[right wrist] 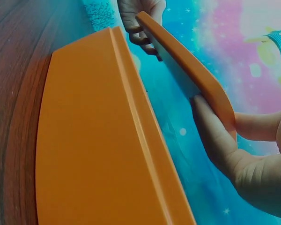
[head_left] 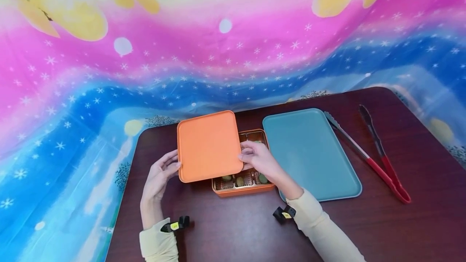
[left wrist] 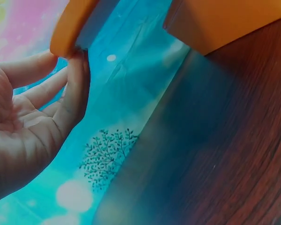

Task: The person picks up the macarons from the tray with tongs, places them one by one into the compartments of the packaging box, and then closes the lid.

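An orange square lid [head_left: 209, 146] is held between both hands above an orange box [head_left: 244, 191], covering its left part. My left hand [head_left: 158, 179] pinches the lid's left edge, thumb on top and fingers beneath. At the opposite edge my right hand [head_left: 260, 159] grips it the same way. The right wrist view shows a gap between the raised lid [right wrist: 192, 65] and the box wall [right wrist: 93, 131]. Inside the box, compartments hold several small greenish-brown pieces [head_left: 240, 181]; the lid hides the others.
A teal tray [head_left: 309, 153] lies right of the box, close beside it. Farther right, red-handled tongs [head_left: 387, 173] lie spread apart, one tip near the tray's far corner. The dark wooden table [head_left: 218, 229] ends at a patterned cloth backdrop [head_left: 225, 60].
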`<state>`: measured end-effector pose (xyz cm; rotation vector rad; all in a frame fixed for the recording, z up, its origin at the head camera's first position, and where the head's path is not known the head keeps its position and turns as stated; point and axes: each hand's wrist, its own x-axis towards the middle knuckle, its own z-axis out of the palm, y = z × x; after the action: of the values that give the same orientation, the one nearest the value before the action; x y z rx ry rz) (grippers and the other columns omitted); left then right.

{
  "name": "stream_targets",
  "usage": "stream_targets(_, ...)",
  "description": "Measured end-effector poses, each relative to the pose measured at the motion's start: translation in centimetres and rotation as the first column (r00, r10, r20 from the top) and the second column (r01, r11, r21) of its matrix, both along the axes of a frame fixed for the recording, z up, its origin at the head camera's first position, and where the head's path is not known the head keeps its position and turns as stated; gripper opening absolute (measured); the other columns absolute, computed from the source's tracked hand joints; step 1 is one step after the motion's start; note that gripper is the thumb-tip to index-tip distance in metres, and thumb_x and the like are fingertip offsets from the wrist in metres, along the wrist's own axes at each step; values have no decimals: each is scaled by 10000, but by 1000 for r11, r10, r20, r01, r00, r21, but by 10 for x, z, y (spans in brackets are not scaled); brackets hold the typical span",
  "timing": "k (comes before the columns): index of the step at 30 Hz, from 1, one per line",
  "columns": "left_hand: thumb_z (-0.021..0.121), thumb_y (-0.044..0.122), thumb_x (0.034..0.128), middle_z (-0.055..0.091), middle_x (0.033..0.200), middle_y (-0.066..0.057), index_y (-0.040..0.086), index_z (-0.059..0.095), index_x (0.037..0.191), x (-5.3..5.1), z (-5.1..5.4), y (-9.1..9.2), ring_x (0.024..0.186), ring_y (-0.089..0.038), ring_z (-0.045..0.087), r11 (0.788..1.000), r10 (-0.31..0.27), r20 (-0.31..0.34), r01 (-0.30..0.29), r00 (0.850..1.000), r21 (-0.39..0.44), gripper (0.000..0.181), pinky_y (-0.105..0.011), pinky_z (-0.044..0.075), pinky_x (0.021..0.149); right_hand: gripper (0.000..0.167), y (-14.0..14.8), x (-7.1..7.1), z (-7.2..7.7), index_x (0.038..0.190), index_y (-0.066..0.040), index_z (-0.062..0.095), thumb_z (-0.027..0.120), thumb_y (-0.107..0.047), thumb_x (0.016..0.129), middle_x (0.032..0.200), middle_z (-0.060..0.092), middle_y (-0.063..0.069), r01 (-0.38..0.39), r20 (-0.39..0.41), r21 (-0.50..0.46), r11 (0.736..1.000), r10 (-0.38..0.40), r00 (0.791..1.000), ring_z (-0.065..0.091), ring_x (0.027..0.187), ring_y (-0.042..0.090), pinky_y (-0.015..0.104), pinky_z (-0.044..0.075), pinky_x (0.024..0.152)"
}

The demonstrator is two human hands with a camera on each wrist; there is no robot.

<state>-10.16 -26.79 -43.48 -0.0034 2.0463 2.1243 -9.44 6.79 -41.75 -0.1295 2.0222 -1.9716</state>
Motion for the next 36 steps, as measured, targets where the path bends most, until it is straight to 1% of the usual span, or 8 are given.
stream_targets(5,622,-32,998,688,1172,-12,-128,431,1479,-1,2,5,936,-127,733,1000,-14,-18,15,1000,10,527,-302,592,782,484,5,0,2,1451,142,465,596,10,1004,1150,673,258,15,3,13,1000,-15,1000,724,945,288,396,618,760)
stream_targets(8,616,-33,1000,694,1163,-3,-136,431,1475,-2,2,8,930,-126,731,1000,-17,-12,17,1000,16,519,-300,593,774,502,9,0,2,1458,162,441,591,16,1002,1179,661,288,11,-7,13,1000,-11,1000,719,971,313,409,617,771)
stream_targets(12,613,-39,999,689,1166,-8,-138,435,1472,-5,1,13,924,-130,728,999,-26,-6,26,1000,25,515,-296,595,760,494,14,-1,1,1444,171,453,589,36,988,1186,657,305,17,-25,19,1000,-16,1000,702,999,321,408,615,786)
stream_targets(17,623,-50,986,649,1199,-47,-104,452,1472,-7,3,19,913,-136,730,999,-43,-20,44,999,28,518,-304,598,758,451,20,-2,0,1414,171,483,574,47,990,1163,668,296,16,-49,19,1000,-16,999,707,999,321,399,612,795)
stream_targets(22,619,-54,986,605,1229,-79,-92,451,1476,-9,5,26,905,-141,730,997,-60,-28,62,998,39,519,-314,598,756,436,27,-2,1,1411,177,477,559,35,1007,1143,668,293,27,-40,7,1000,-27,999,718,972,323,400,611,801)
stream_targets(27,613,-56,987,627,1201,-68,-94,462,1466,-12,7,32,891,-140,725,998,-60,-19,61,998,34,504,-317,599,751,466,33,-2,2,1438,182,444,556,18,1017,1183,643,307,40,-27,28,999,-40,999,701,996,320,402,606,820)
stream_targets(33,615,-76,972,627,1173,-85,-112,465,1448,-18,7,40,843,-136,710,996,-76,-19,76,997,36,500,-318,602,736,457,41,-3,1,1426,170,477,563,24,1002,1157,666,289,75,-40,29,997,-74,996,690,948,232,366,601,805)
stream_targets(36,613,-90,965,607,1187,-96,-112,465,1440,-20,8,45,859,-136,709,995,-93,-28,94,995,35,498,-325,604,739,460,45,-4,0,1419,175,483,564,35,989,1143,671,284,98,-46,25,995,-97,994,679,922,184,334,596,791)
